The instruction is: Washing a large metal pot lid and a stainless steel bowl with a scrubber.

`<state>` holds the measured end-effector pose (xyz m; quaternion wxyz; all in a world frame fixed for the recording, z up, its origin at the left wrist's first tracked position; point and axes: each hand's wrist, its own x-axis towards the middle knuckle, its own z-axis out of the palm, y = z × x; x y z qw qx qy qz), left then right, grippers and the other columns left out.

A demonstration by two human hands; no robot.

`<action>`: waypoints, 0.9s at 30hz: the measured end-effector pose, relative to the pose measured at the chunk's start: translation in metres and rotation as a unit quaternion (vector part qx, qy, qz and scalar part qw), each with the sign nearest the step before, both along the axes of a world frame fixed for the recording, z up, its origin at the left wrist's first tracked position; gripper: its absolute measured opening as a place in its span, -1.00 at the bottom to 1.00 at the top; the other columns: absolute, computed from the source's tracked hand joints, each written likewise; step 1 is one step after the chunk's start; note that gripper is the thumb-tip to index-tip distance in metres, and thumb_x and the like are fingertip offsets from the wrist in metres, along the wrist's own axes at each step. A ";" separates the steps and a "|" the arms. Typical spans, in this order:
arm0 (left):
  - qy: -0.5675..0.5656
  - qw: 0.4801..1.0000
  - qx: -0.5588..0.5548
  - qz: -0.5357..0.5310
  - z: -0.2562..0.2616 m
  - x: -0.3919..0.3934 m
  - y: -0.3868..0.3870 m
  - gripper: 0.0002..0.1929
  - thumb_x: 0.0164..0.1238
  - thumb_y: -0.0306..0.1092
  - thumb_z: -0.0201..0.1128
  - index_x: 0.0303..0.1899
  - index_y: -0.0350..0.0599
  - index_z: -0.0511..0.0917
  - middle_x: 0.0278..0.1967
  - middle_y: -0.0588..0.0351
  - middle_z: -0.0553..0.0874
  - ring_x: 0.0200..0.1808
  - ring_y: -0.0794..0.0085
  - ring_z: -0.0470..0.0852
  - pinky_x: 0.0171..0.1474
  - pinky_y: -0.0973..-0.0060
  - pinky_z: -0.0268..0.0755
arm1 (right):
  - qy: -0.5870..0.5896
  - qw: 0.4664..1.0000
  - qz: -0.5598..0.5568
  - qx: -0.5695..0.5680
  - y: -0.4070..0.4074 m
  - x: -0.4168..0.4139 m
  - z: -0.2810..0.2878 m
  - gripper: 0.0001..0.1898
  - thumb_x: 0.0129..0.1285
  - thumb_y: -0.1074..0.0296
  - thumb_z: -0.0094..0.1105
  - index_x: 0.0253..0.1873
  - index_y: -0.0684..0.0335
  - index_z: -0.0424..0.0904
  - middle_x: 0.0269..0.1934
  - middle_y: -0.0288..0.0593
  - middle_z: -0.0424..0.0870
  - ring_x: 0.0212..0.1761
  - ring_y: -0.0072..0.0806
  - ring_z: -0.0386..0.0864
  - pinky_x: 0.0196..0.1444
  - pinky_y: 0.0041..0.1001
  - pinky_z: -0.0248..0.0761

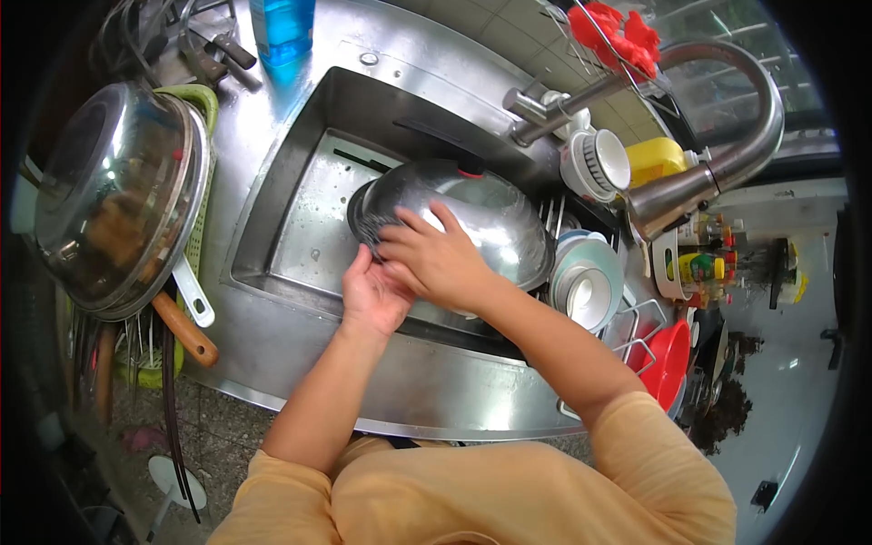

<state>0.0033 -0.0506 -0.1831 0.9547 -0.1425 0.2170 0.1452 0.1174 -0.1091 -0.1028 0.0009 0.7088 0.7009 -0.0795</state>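
A dark metal pan-like vessel (436, 204), rounded and glossy with wet streaks, rests tilted in the stainless steel sink (300, 211). A black grip with a red accent (470, 167) shows at its far side. My right hand (436, 262) is over the vessel's near left part, fingers spread and slightly blurred. Below it, my left hand (375, 293) is turned palm up at the vessel's left end, its fingers partly hidden behind my right hand. A silvery mesh patch, perhaps a wire scrubber (371, 228), shows beside my fingertips; whether either hand grips it is unclear.
A gooseneck faucet (742, 157) arches at the right above stacked white bowls (596, 163). Plates and bowls (589, 272) stand in a rack beside the sink. At left, a lidded pan (116, 204) sits on a green basket (204, 102). A blue bottle (283, 30) and knives (231, 51) lie beyond.
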 end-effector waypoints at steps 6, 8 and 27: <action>0.035 0.999 0.023 0.001 0.013 0.008 -0.007 -0.45 0.51 0.11 -0.34 0.24 -0.06 0.31 0.21 0.05 0.46 0.25 0.20 0.40 0.26 0.20 0.28 | -0.006 0.999 0.008 -0.036 -0.073 0.025 0.028 -0.68 0.21 0.11 0.13 0.05 0.00 0.54 0.16 -0.36 0.47 0.34 -0.30 0.26 0.34 0.07 -0.03; -0.043 0.998 0.043 0.009 0.009 0.007 -0.018 -0.50 0.53 0.06 -0.35 0.20 -0.03 0.35 0.16 0.11 0.50 0.18 0.30 0.48 0.23 0.26 0.32 | 0.061 0.997 0.026 0.028 -0.024 0.013 0.013 -0.67 0.18 0.21 0.18 0.06 0.07 0.54 0.19 -0.29 0.47 0.35 -0.22 0.25 0.37 0.01 -0.05; 0.217 0.974 0.056 0.013 -0.006 0.014 0.028 -0.57 0.56 -0.08 -0.30 0.07 -0.27 0.36 0.00 -0.05 0.55 0.03 0.25 0.54 0.14 0.20 0.41 | 0.090 0.989 0.053 0.101 -0.091 0.029 0.009 -0.62 -0.05 0.56 0.15 -0.03 0.23 0.53 0.09 -0.19 0.52 0.29 -0.14 0.34 0.26 -0.13 0.28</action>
